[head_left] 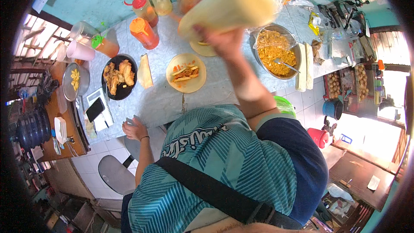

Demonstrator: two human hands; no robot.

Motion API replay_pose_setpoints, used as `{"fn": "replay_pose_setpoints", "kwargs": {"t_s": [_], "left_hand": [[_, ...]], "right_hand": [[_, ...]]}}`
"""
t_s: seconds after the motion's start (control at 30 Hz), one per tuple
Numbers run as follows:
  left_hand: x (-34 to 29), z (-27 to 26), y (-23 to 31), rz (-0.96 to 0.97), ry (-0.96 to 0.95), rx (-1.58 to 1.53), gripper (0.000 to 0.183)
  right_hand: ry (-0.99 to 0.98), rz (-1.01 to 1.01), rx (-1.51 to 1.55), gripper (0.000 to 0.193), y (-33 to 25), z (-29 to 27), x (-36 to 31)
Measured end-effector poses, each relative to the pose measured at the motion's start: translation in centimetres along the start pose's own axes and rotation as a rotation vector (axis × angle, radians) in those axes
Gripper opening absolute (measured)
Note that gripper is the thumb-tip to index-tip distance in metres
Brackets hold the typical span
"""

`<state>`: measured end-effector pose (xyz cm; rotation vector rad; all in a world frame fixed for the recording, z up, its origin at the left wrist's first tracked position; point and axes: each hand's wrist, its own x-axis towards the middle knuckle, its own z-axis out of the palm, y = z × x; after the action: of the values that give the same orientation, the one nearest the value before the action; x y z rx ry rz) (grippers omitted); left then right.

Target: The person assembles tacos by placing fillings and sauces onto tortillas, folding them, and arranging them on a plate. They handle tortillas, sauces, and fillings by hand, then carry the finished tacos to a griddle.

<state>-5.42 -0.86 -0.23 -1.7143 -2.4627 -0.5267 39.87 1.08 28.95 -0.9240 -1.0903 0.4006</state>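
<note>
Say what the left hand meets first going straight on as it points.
The left hand would likely meet the round black plate of golden-brown fried food first, though depth is unclear.

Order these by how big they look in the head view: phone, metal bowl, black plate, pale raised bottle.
1. Metal bowl
2. Black plate
3. Phone
Pale raised bottle: looks largest, but it is nearer the camera, so left unranked.

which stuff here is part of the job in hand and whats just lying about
Likely part of the job:
- pale bottle in the right hand
- topped flatbread
- orange bottle

Likely just lying about:
- phone
- grey chair
- blue basket
</note>
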Motion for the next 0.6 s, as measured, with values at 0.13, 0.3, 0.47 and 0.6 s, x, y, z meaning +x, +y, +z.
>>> {"fn": "replay_pose_setpoints", "kwargs": {"t_s": [0.13, 0.3, 0.47, 0.6], "left_hand": [[-0.3, -1.5, 0.9, 0.222, -0.053, -0.169, 0.055], [-0.5, -4.2, 7.6, 0.464, -0.23, -0.84, 0.049], [0.6, -6.8, 15.4, 0.495, -0.753, -1.061, 0.056], [2.9, -8.2, 19.9, 0.79, -0.883, -0.957, 0.07]], "right_hand": [[0.094, 0.44, -0.027, 0.081, 3.0, 4.0, -5.4], [-0.216, 0.164, -0.022, 0.075, 3.1, 1.1, -5.7], [-0.052, 0.431, -0.02, 0.06, 2.3, 3.8, -7.9], [-0.226, 0.152, 0.089, 0.063, 0.9, 3.3, -5.8]]}}
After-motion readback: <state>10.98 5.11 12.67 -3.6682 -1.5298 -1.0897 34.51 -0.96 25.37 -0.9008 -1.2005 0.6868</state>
